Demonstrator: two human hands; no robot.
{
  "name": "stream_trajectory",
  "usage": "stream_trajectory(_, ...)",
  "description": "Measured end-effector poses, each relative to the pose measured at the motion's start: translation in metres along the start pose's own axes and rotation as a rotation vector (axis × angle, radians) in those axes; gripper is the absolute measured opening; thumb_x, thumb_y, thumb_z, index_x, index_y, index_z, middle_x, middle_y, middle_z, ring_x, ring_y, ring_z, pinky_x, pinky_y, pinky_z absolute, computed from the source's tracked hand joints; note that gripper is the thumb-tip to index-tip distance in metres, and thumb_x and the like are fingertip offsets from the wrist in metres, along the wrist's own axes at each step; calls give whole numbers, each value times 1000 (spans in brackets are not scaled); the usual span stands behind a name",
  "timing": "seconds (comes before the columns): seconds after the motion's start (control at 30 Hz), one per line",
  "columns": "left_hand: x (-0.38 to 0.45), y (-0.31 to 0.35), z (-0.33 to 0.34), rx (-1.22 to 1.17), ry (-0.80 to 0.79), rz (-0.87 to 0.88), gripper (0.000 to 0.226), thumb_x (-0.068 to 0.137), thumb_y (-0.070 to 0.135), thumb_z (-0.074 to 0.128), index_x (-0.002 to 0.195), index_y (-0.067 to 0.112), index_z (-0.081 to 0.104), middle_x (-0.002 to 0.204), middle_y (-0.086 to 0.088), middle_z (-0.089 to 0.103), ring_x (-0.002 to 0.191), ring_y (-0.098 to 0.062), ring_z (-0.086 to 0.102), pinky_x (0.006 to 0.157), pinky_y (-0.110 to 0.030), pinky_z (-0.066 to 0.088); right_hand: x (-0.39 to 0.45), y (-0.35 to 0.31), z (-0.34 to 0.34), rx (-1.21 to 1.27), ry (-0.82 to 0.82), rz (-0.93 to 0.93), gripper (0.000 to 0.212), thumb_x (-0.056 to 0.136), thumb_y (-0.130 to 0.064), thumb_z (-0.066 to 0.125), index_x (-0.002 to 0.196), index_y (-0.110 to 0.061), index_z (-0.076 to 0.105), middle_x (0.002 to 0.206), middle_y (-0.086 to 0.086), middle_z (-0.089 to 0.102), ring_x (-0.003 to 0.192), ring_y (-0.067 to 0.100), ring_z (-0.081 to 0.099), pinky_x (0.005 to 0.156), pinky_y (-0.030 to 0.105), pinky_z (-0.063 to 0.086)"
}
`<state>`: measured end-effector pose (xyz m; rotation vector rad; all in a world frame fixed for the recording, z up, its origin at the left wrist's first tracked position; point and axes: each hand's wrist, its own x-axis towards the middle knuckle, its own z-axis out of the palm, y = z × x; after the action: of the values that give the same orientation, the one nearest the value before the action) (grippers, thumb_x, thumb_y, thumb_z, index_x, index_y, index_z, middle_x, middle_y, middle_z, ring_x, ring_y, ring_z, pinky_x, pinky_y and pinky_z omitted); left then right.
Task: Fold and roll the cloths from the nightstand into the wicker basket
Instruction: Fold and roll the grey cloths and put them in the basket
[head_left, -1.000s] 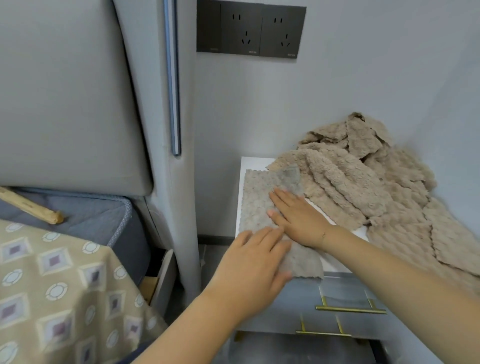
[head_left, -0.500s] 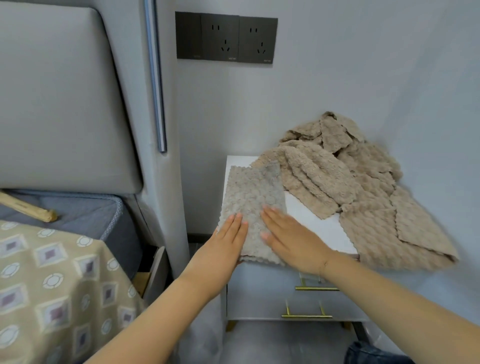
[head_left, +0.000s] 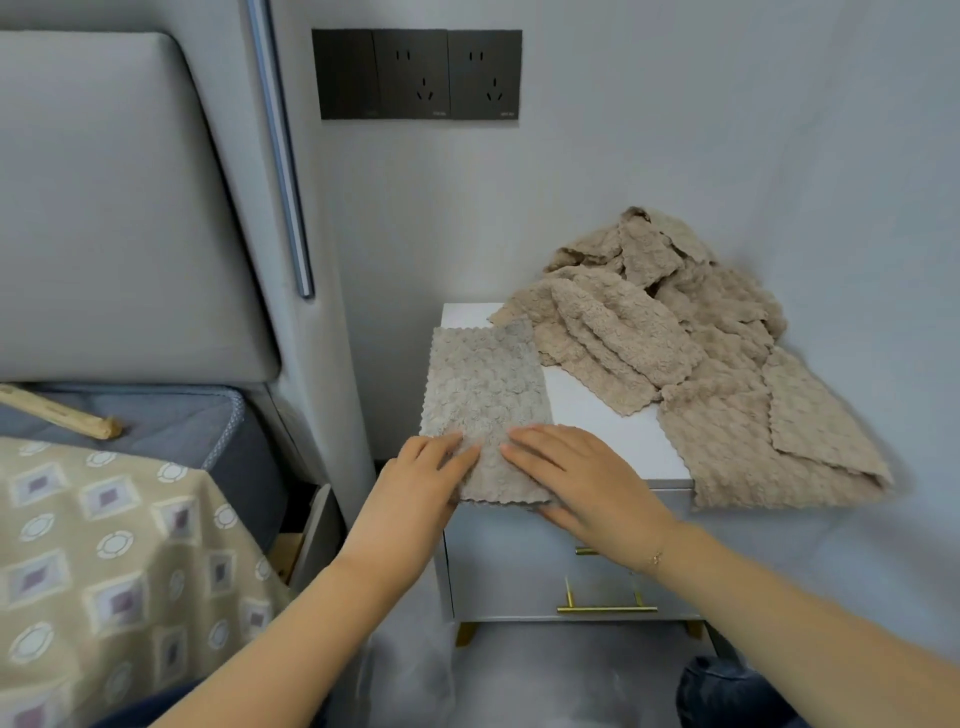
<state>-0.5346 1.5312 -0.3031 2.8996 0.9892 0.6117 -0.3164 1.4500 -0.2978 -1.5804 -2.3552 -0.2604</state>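
nubby plush cloth (head_left: 485, 400), smooth matt nightstand (head_left: 597, 410)

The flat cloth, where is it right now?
In the head view, the flat cloth lies on the left part of the nightstand, under both hands at its near end, left of the cloth pile.

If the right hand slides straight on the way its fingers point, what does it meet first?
The right hand points left across the folded cloth, so it would probably meet the left hand's fingers first; only a narrow strip of cloth separates them.
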Motion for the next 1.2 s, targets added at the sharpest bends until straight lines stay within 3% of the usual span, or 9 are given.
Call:
stream_trajectory(0.1,-9,-5,-8,-107,100,-56,48,65,7,86,110,14,71,113,0,67,104,-11,49,82,-32,57,7,-6,11,87,195,-25,35,79,-10,67,114,-13,67,112,-1,66,103,16,53,89,28,42)
stream_trajectory(0.27,-13,-16,-13,-216,135,-138,23,81,20,75,104,22,73,108,11,68,101,-1,48,90,-3,32,6,9,13,200,256,98,33,72,-9,53,99,-14,71,92,-3,66,88,11,49,80,19,31)
stream_trajectory(0.37,-6,-20,-18,-293,87,-146,18,86,32,70,101,24,73,101,16,67,96,1,46,90,-4,30,4,17,13,339,256,151,35,73,-13,43,93,-11,72,87,-3,64,82,10,45,74,22,34)
stream_trajectory(0.47,5,-19,-18,-386,46,-211,36,84,55,60,90,22,73,86,11,67,88,-4,47,82,-14,36,2,25,13,497,210,244,18,84,-24,60,88,-11,72,85,-6,63,82,13,48,72,29,40)
stream_trajectory(0.57,15,-19,-14,-505,-14,-348,39,85,49,60,80,11,70,74,-6,62,70,-10,48,67,-23,38,4,30,9,588,206,351,36,83,-46,65,64,-15,60,63,-5,51,68,10,44,64,30,36)
stream_trajectory(0.67,19,-18,-10,-609,-29,-439,47,86,47,62,80,1,63,66,-11,50,59,-7,38,60,-25,33,7,28,6,619,241,476,52,80,-42,68,51,-24,28,51,-9,30,57,8,34,57,28,25)
stream_trajectory(0.73,22,-19,-8,-629,-4,-480,48,85,48,63,79,0,59,66,-9,48,59,-7,38,59,-25,33,9,27,6,596,233,533,56,81,-38,70,49,-23,25,50,-8,28,55,9,32,57,28,24)
stream_trajectory(0.93,27,-18,-5,-672,66,-572,42,84,41,70,75,3,56,61,1,52,57,-7,40,56,-16,33,17,28,6,488,241,615,59,74,-67,50,44,-23,24,44,-7,26,49,12,31,59,31,27)
stream_trajectory(1.2,25,-14,0,-647,123,-653,37,85,39,70,71,8,55,56,9,49,50,-4,37,51,-14,34,29,31,11,474,239,669,67,82,-56,62,41,-20,23,35,-3,25,43,14,33,71,32,30)
